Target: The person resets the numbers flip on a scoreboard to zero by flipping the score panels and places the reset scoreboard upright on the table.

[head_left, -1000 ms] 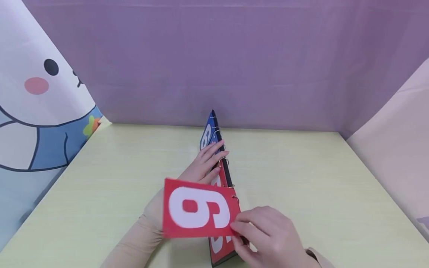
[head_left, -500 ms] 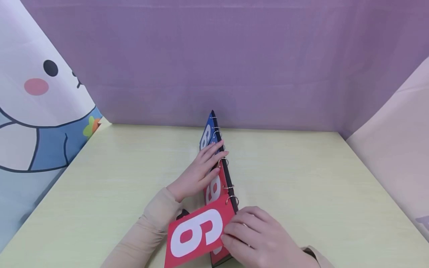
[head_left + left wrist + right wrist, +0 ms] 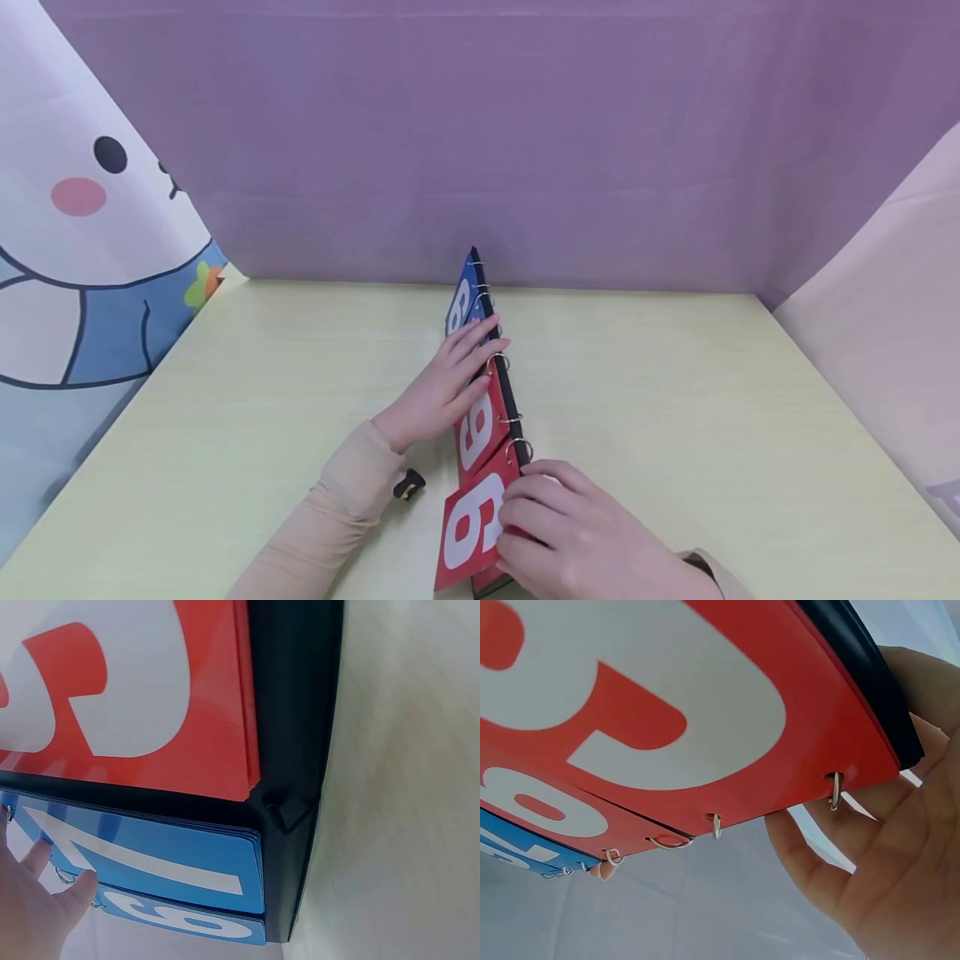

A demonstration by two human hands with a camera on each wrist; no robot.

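Observation:
A flip scoreboard with red and blue number cards on metal rings stands lengthwise on the table, its black spine [image 3: 509,387] uppermost. My left hand [image 3: 438,392] rests on its middle with fingers straight across the top edge; the left wrist view shows that hand beside blue cards [image 3: 172,859]. At the near end, my right hand [image 3: 581,533] touches the ringed edge of the front red card [image 3: 468,533], which tilts out from the board. In the right wrist view, its bent, spread fingers [image 3: 799,859] lie behind the card's edge. Their tips are partly hidden.
A small black object [image 3: 408,484] lies beside the left sleeve. The pale table [image 3: 675,417] extends on both sides of the scoreboard. A purple cloth [image 3: 480,142] hangs behind it, with a printed cartoon cloth [image 3: 45,292] at the left.
The front red card has swung down from nearly level to close against the board. My right hand has shifted slightly left along its ringed edge. The left hand stays put.

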